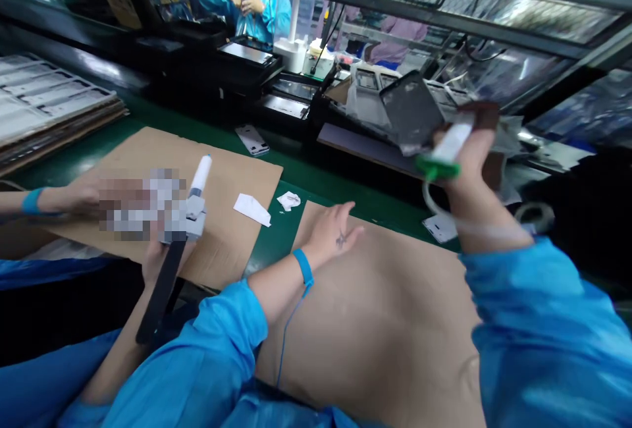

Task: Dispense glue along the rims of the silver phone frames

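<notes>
My left hand (332, 227) lies flat and open on a brown cardboard sheet (395, 322), fingers stretched out, with a blue wrist strap (303, 266) and its cord on the wrist. My right hand (467, 161) is raised at the right, closed round a white dispenser syringe (451, 145) with a green collar and a clear tube hanging from it. A dark flat panel (411, 112) sits right behind that hand; whether the fingers also hold it is unclear. Both my sleeves are blue.
To the left a co-worker's hands hold a white syringe (200, 179) and a long black strip (158, 290) over a second cardboard sheet (237, 178). White paper scraps (252, 209) lie on the green belt (296, 164). Stacked trays (49, 102) stand far left; another person in blue (247, 6) works opposite.
</notes>
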`<state>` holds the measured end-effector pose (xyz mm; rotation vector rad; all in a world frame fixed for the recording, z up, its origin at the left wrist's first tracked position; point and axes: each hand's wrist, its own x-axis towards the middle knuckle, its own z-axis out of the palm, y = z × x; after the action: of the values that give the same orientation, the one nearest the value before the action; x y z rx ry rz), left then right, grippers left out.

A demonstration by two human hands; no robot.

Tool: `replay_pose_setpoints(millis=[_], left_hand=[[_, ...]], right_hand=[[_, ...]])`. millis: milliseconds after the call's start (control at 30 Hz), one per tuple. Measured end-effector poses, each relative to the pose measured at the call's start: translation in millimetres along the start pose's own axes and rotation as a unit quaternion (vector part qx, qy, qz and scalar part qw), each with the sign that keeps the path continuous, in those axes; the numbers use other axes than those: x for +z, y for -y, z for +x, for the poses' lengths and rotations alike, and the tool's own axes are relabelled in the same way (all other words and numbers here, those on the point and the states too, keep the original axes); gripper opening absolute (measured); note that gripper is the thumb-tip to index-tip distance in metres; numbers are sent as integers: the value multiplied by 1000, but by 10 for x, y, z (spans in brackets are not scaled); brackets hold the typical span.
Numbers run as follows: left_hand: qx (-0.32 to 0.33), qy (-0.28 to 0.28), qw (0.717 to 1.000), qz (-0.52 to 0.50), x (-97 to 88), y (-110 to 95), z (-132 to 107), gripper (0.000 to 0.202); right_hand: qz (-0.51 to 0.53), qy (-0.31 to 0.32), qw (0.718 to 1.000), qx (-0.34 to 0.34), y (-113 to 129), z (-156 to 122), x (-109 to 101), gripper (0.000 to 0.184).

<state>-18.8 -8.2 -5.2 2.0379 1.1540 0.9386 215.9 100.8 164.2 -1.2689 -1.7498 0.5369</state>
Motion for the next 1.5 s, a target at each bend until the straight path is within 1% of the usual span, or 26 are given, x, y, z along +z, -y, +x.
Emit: replay_pose_setpoints(millis=[33,67,100,133,167,200,233,267,300,367,433,467,533,633,733,833,933,1067,1133,1200,1267,1333,1500], left_hand=[[-13,-15,999,-31,7,-1,43,68],[-26,-24,997,-62,19,0,85,70],[-34,-25,995,-92,35,2,123,71],[-37,-22,992,-119,53,3,154,73],[-34,-15,990,-140,72,4,174,78],[-29,-6,987,-155,89,4,183,86],[-23,7,986,-166,102,2,181,93],[-17,24,985,-171,109,-4,170,92],[-11,45,984,-172,108,-12,151,87],[6,100,982,-159,84,-35,106,75],[24,143,982,-123,41,-59,65,65],[32,156,983,-96,17,-67,51,62],[42,170,984,-44,-21,-73,39,59],[59,179,981,36,-40,-54,57,65],[92,175,975,98,-11,-31,94,68],[114,183,971,99,41,-50,122,64],[118,218,965,82,84,-121,133,62],[112,247,959,82,109,-199,140,63],[120,248,958,84,119,-197,138,66],[132,235,960,78,136,-174,130,64],[143,216,963,70,159,-147,118,57],[151,202,966,63,181,-125,108,57],[161,198,965,62,214,-95,112,59]], right_hand=[[-7,-78,997,-11,-10,-393,25,44],[-14,-161,987,-22,-19,-803,80,41],[-14,-171,985,-16,-25,-1210,157,40],[-6,-154,988,-2,-28,-1594,245,38],[19,-108,994,25,-31,-1934,332,34],[27,-92,995,39,-40,-2219,408,31],[29,-72,996,54,-61,-2439,466,30],[40,-54,995,70,-98,-2592,500,32],[56,-50,994,84,-154,-2684,510,37],[101,-63,987,111,-310,-2722,475,53],[139,-82,979,125,-486,-2642,417,69],[149,-83,976,132,-566,-2586,400,74],[171,-65,971,155,-685,-2488,406,76],[219,-30,956,194,-747,-2431,469,71],[234,2,948,217,-706,-2461,490,65],[203,18,953,225,-619,-2501,458,62],[163,17,961,223,-530,-2531,432,62],[91,10,977,194,-462,-2563,419,54],[61,6,983,173,-464,-2576,414,48],[46,3,987,155,-484,-2587,412,45],[49,-2,989,137,-507,-2596,415,43],[64,-8,991,121,-518,-2598,420,42],[83,-12,991,105,-498,-2585,426,39]])
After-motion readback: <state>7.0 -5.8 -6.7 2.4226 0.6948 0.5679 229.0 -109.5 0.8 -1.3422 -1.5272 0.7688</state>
